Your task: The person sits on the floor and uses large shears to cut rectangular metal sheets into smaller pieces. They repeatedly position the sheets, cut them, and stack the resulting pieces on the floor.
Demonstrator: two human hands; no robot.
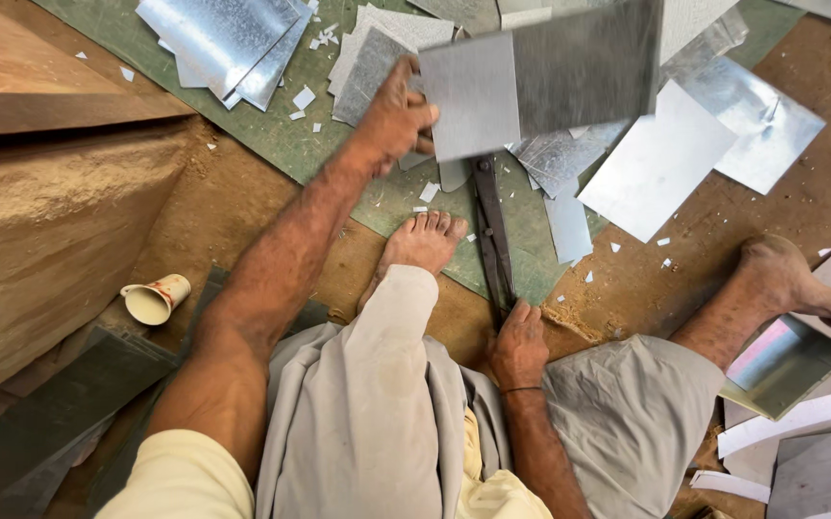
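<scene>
My left hand (398, 113) grips the left edge of a large grey metal sheet (540, 77), held up off the floor and blurred. Below the sheet, long dark metal shears (492, 231) point away from me along the floor. My right hand (519, 344) is closed around the shears' handles, near my knee. My bare left foot (422, 242) rests beside the shears on a green mat (290, 144). My right foot (776, 274) lies out to the right.
Several cut metal sheets lie scattered, a stack (228, 43) at the top left and others (660, 159) at the right. A tipped paper cup (156, 298) lies on the left. A wooden block (40, 192) stands at the left. Small offcuts litter the mat.
</scene>
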